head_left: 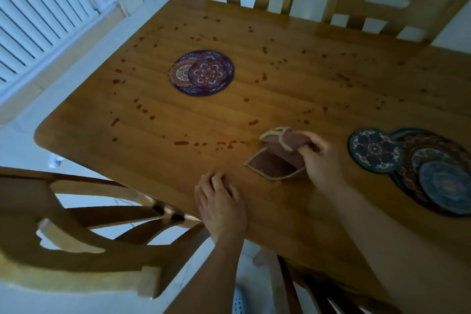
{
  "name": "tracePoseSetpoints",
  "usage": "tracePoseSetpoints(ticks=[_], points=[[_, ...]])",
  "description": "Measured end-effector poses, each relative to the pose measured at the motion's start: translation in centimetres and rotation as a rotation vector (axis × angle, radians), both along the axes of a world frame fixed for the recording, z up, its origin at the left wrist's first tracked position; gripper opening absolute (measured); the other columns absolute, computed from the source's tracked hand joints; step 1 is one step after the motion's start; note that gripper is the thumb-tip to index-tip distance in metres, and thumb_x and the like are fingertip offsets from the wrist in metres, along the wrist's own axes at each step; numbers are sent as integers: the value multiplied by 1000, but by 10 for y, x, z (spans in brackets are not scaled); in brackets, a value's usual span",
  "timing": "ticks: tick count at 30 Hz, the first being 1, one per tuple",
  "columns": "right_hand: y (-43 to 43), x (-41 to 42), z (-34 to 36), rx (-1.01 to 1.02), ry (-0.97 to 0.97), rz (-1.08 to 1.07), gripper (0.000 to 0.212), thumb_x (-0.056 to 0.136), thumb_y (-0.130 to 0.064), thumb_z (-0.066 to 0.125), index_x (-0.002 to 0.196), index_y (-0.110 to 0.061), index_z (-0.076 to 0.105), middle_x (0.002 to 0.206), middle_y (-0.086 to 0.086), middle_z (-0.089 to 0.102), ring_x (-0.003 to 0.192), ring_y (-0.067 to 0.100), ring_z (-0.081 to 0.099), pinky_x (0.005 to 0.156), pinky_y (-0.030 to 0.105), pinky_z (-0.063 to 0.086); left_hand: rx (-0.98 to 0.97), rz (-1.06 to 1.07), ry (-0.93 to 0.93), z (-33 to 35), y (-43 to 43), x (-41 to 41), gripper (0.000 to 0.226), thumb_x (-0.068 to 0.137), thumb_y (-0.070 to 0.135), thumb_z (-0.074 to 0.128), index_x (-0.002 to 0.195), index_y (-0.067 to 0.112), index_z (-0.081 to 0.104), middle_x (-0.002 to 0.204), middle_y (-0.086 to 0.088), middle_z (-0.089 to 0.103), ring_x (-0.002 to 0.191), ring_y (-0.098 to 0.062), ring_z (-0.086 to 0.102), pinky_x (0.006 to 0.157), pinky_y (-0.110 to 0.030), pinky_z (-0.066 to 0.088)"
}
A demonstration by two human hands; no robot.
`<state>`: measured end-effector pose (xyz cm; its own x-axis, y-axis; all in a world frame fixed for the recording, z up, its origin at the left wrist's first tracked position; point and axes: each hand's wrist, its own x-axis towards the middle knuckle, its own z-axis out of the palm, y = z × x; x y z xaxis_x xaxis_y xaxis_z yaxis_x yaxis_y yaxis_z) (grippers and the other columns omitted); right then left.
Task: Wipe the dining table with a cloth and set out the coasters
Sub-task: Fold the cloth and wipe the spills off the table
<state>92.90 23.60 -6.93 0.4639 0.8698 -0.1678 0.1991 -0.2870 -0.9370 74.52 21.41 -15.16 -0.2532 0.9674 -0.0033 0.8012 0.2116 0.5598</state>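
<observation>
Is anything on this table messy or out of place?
Yes. Reddish spots are spattered across most of the wooden table, like a spill. The right hand holds a brown cloth; the coasters lie overlapped in piles.

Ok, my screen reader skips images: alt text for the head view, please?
The right hand lifts a bunched brown cloth off a red-spattered wooden dining table; the left hand rests at its edge. Round patterned coasters lie in two piles.
</observation>
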Motion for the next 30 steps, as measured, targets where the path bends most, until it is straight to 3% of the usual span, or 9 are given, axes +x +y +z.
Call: tracePoseSetpoints(ticks=[3, 7, 10, 13, 15, 18, 23, 26, 30], points=[[1, 11, 35, 42, 300, -131, 21, 97, -11, 54, 91, -25, 68, 97, -1, 68, 100, 22, 63, 88, 35, 52, -62, 92, -231, 20, 11, -1, 21, 94, 25, 54, 115, 26, 57, 129, 4, 50, 125, -20, 42, 106, -43, 38], [8, 22, 70, 97, 424, -70, 23, 100, -12, 46, 104, -12, 69, 111, 9, 70, 105, 22, 64, 93, 39, 51, -54, -7, -656, 81, 33, 12, 15, 98, 25, 53, 109, 26, 64, 103, 11, 65, 97, -8, 61, 88, -30, 53], [11, 20, 91, 135, 522, -7, 27, 102, -16, 41, 105, -14, 69, 102, 6, 73, 93, 18, 70, 80, 36, 51, 2, -188, -866, 136, 44, 36, 24, 98, 29, 57, 90, 12, 73, 78, 0, 71, 71, -8, 64, 63, -20, 50], [7, 13, 114, 132, 671, 150, 35, 104, -17, 32, 103, -11, 66, 93, 11, 73, 78, 19, 72, 59, 29, 57, -153, -191, -1006, 176, 51, 56, 45, 92, 49, 58, 85, 7, 73, 75, -5, 73, 62, -10, 65, 53, -20, 51], [5, 11, 121, 109, 695, 184, 37, 103, -19, 31, 106, -6, 66, 98, 14, 72, 86, 21, 72, 56, 25, 56, -295, -144, -1026, 186, 58, 61, 52, 88, 57, 60, 90, 8, 73, 80, -6, 74, 65, -13, 68, 56, -26, 57], [2, 10, 123, 53, 635, 181, 41, 99, -23, 34, 110, 3, 64, 95, 12, 71, 95, 30, 68, 65, 31, 52, -391, -120, -1169, 190, 63, 59, 37, 91, 41, 65, 102, 6, 72, 91, -9, 74, 77, -18, 72, 67, -33, 61], [0, 21, 129, 199, 792, 12, 29, 99, -19, 34, 106, -9, 60, 83, 2, 70, 82, 16, 63, 76, 30, 47, -313, -28, -1379, 190, 62, 48, 15, 97, 14, 56, 101, 2, 64, 90, -10, 71, 88, -25, 72, 81, -39, 60], [-2, 35, 126, 248, 921, -107, 26, 97, -21, 36, 106, -14, 60, 90, 2, 66, 90, 19, 61, 81, 34, 47, -258, 58, -1492, 191, 66, 38, 15, 98, 12, 49, 96, 2, 59, 86, -12, 67, 88, -27, 70, 84, -42, 59], [-4, 39, 124, 231, 966, -156, 29, 96, -20, 33, 108, -12, 59, 104, 9, 67, 109, 27, 61, 99, 41, 44, -152, 70, -1464, 196, 69, 36, 17, 97, 14, 47, 88, 7, 59, 83, -8, 62, 83, -22, 68, 84, -40, 57]])
